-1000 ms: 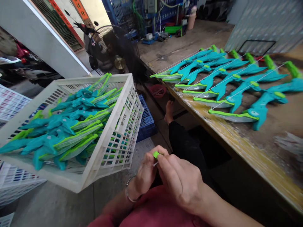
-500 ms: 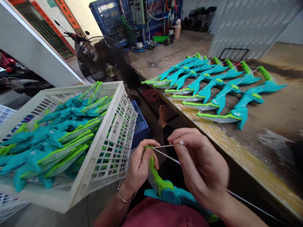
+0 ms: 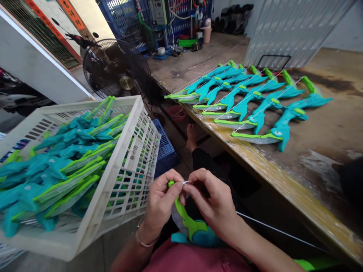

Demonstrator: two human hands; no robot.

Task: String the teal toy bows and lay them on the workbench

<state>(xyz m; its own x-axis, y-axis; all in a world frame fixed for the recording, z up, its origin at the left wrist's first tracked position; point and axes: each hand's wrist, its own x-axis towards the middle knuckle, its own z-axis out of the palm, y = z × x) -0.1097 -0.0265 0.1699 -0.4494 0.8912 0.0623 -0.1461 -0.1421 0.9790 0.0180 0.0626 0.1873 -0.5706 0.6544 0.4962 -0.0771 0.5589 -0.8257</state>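
A teal and green toy bow [image 3: 185,219] rests against my lap, its green limb tip pointing up and away. My left hand [image 3: 163,202] pinches that tip between thumb and fingers. Close beside it, my right hand [image 3: 214,204] pinches a white string [image 3: 186,183] in a small loop at the tip. From under my right wrist a length of the string runs down to the lower right. The bow's lower part is hidden behind my right hand and forearm.
To the left stands a white plastic crate [image 3: 93,211] heaped with teal and green bows [image 3: 56,166]. Several strung bows [image 3: 255,102] lie in a row on the worn table [image 3: 283,177] at right. A blue crate [image 3: 166,147], a floor fan [image 3: 113,71] and a pink basket [image 3: 176,112] stand beyond.
My right hand has come down and left, closing on the string near the tip. The two string strands stretched between my hands are now a small loop. The view has shifted slightly.
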